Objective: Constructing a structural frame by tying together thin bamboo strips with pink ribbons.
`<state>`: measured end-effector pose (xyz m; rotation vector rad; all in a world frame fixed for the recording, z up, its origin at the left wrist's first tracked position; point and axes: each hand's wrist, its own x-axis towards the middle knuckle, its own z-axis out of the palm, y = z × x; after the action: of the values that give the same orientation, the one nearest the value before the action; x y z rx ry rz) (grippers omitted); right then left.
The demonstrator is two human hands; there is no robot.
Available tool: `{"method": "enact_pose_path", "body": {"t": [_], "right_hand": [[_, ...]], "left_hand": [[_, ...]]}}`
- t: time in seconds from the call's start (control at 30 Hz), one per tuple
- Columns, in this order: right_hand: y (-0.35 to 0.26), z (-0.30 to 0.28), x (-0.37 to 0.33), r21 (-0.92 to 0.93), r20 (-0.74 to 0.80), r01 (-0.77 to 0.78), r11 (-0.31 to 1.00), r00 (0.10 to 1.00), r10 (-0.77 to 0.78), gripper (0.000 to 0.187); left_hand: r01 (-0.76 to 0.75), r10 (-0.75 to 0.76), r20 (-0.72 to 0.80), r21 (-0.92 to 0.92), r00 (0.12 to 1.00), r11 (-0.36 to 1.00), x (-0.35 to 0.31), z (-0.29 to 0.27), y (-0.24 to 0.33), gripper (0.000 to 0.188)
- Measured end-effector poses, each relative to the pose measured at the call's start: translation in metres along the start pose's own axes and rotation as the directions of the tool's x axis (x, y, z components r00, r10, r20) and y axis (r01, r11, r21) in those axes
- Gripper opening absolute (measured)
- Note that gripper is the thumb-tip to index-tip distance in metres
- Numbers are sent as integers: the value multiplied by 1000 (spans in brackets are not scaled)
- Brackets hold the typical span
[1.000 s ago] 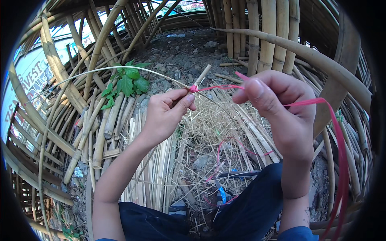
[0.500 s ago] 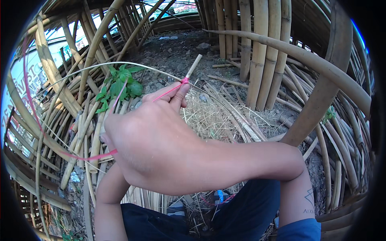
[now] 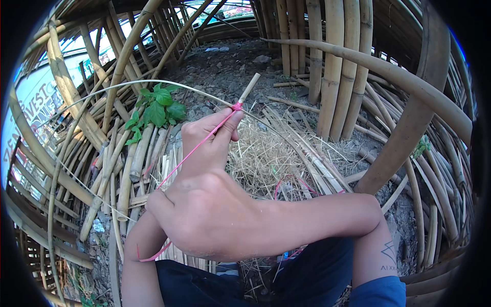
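My left hand (image 3: 207,130), partly covered by my right hand, pinches a short bamboo stick (image 3: 249,88) where it meets a long, thin, bent bamboo strip (image 3: 169,82). Pink string (image 3: 238,106) is wound around this crossing, just above my left thumb and fingertip. From there the pink string (image 3: 189,153) runs straight down to my right hand (image 3: 197,212), which crosses in front of the left forearm. Its fingers are curled around the string, though mostly hidden behind the back of the hand. A loose string end (image 3: 154,255) hangs below that hand.
Dry shavings (image 3: 266,153) and split bamboo strips (image 3: 319,169) lie on the ground ahead. Upright bamboo poles (image 3: 332,71) stand behind them, and a thick slanting pole (image 3: 404,133) rises at right. A leafy plant (image 3: 158,106) grows among bamboo pieces at left.
My right hand has moved down toward me, and the string now runs tight from the crossing. The loose end has swung from the left to beneath the hand. My left hand keeps its pinch.
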<state>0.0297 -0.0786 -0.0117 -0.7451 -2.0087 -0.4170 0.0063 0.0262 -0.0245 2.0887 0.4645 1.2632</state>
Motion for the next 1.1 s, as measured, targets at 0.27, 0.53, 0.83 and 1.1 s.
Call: {"method": "enact_pose_path", "body": {"t": [0.27,0.53,0.83,1.1], "right_hand": [[81,-98,79,92,5,-469,878,882,471,22],[193,-64,35,419,75,-728,543,624,778,25],[192,-3,-48,275,16,-787,553,579,816,22],[137,-6,-86,435,380,-889,141,324,866,16]], "left_hand": [[-80,79,121,7,989,997,-14,-5,-10,17],[40,-22,181,-95,983,995,-16,-18,-1,18],[122,-107,142,-98,984,988,-12,-24,-8,14],[260,-168,260,-377,951,889,-6,-30,-15,16]]}}
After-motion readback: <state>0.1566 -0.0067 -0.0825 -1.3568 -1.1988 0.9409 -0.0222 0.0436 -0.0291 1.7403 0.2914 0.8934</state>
